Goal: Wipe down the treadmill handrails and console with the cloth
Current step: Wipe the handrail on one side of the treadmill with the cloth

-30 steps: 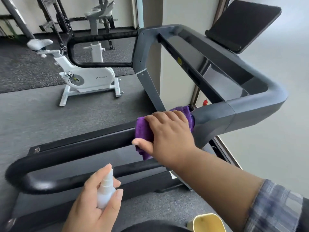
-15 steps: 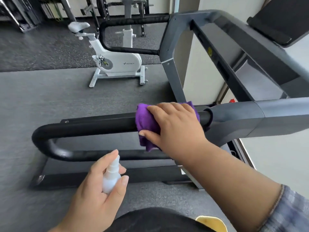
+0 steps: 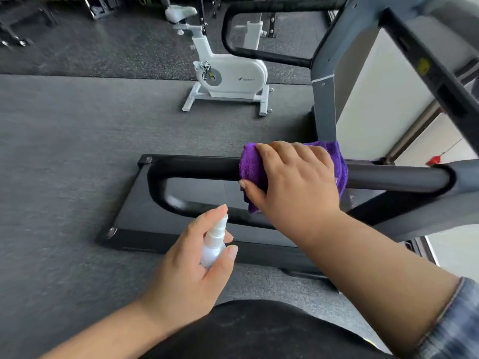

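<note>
A purple cloth [image 3: 250, 164] is wrapped over the near black handrail [image 3: 197, 168] of the treadmill. My right hand [image 3: 295, 182] grips the cloth round the rail, thumb underneath. My left hand [image 3: 191, 265] holds a small white spray bottle [image 3: 213, 244] below the rail, nozzle up, index finger over the top. The far handrail [image 3: 259, 54] loops at the upper middle. The grey console frame [image 3: 425, 60] runs along the upper right; the console face is out of view.
A white exercise bike [image 3: 228, 73] stands on the grey floor beyond the treadmill. The treadmill deck [image 3: 197, 198] lies under the near rail. Dark gym racks [image 3: 98, 6] line the back. A light wall panel [image 3: 375, 99] is behind the frame.
My right hand has slid the cloth leftward along the near rail, away from the grey joint. The view has swung left and down. My left hand still holds the bottle.
</note>
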